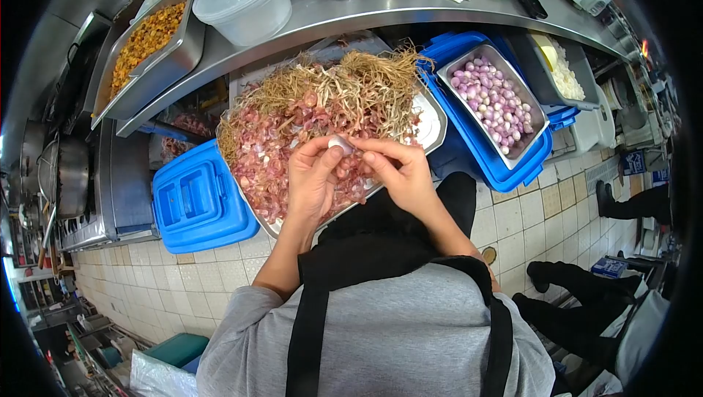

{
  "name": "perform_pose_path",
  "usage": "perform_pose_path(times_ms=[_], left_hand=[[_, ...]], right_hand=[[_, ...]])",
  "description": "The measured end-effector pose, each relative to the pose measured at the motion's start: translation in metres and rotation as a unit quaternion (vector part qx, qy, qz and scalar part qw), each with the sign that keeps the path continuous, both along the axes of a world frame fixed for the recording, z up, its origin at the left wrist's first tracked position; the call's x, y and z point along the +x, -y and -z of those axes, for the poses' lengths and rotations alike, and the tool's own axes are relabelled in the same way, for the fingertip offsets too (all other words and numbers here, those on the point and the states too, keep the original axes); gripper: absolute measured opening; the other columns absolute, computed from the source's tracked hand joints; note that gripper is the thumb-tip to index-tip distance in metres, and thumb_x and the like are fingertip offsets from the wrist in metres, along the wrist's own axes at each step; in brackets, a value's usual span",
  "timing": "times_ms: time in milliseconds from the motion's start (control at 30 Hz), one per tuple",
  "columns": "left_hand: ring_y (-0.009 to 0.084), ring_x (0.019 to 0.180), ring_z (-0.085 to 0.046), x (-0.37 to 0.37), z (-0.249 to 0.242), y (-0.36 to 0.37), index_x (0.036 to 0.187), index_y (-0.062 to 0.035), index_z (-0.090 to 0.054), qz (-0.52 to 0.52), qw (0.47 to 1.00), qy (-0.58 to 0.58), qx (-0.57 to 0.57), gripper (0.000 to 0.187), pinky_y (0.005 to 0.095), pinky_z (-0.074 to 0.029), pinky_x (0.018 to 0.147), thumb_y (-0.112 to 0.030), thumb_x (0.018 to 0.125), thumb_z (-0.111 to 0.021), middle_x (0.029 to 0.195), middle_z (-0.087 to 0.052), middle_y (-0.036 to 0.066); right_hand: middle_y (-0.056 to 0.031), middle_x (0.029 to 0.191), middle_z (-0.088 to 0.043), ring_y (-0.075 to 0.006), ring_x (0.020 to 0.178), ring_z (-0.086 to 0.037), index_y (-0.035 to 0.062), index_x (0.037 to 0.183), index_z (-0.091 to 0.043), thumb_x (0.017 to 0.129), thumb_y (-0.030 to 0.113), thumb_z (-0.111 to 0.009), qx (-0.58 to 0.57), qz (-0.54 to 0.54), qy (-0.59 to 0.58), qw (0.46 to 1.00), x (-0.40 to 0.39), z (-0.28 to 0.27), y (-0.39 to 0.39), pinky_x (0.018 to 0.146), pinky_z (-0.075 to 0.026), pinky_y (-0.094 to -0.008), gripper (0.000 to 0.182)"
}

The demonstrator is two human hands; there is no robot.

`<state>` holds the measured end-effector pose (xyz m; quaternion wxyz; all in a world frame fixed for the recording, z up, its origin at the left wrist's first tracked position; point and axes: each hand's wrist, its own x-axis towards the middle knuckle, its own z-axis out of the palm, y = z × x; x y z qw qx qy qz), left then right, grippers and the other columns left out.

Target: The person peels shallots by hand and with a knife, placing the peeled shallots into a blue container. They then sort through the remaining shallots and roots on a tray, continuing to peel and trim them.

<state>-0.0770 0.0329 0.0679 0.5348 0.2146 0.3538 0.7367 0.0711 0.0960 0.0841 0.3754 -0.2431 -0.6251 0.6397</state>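
A pale, mostly peeled shallot (338,144) is pinched between the thumb and fingers of my left hand (312,181). My right hand (405,181) meets it from the other side, thumb and forefinger closed at the shallot's right end; whether a bit of skin is between them is too small to tell. Beneath both hands lies a wide metal tray (437,120) heaped with reddish shallot skins (274,170). Dry stalks and roots (366,79) cover its far side. To the right, peeled shallots (492,100) fill a steel pan (539,120) set on a blue lid (529,170).
Another blue lid (198,196) leans left of the tray. A steel counter (307,20) crosses the front, bearing a clear plastic tub (245,2) and a pan of browned food (150,46). At right, another person's dark-clad legs (578,283) are on the tiled floor (542,214).
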Motion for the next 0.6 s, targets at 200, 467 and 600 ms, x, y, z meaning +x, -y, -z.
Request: perform_pose_path(times_ms=[200, 467, 600], left_hand=[[0.0105, 0.063, -0.059, -0.001, -0.001, 0.001, 0.098, 0.0011, -0.062, 0.016, 1.0, 0.019, -0.006, 0.018, 0.0192, -0.046, 0.053, -0.009, 0.083, -0.065, 0.083, -0.066, 0.008], [0.01, 0.061, -0.058, -0.007, 0.002, 0.002, 0.094, 0.001, -0.062, 0.043, 0.999, -0.022, 0.013, 0.014, 0.0187, -0.045, 0.053, -0.007, 0.082, -0.066, 0.08, -0.066, 0.008], [0.0101, 0.064, -0.059, -0.007, -0.001, 0.004, 0.096, 0.0021, -0.062, 0.048, 0.999, -0.022, -0.009, 0.017, 0.0189, -0.045, 0.054, -0.006, 0.082, -0.066, 0.082, -0.066, 0.009]], right_hand=[[-0.0051, 0.092, -0.066, -0.0062, 0.074, -0.056, 0.0032, 0.119, -0.057, 0.089, 0.008, -0.056, -0.115, -0.091, 0.017, 0.989, 0.011, -0.007, -0.005, 0.067, -0.047, -0.0204, 0.031], [-0.0077, 0.098, -0.067, -0.0109, 0.08, -0.061, 0.0017, 0.114, -0.061, 0.087, 0.006, -0.058, 0.091, -0.005, 0.047, 0.995, 0.005, -0.009, 0.001, 0.073, -0.048, -0.0243, 0.028], [-0.0055, 0.084, -0.064, -0.0084, 0.065, -0.056, 0.0015, 0.113, -0.061, 0.09, 0.01, -0.056, -0.098, -0.049, -0.024, 0.994, 0.005, -0.004, 0.001, 0.058, -0.045, -0.0205, 0.026]])
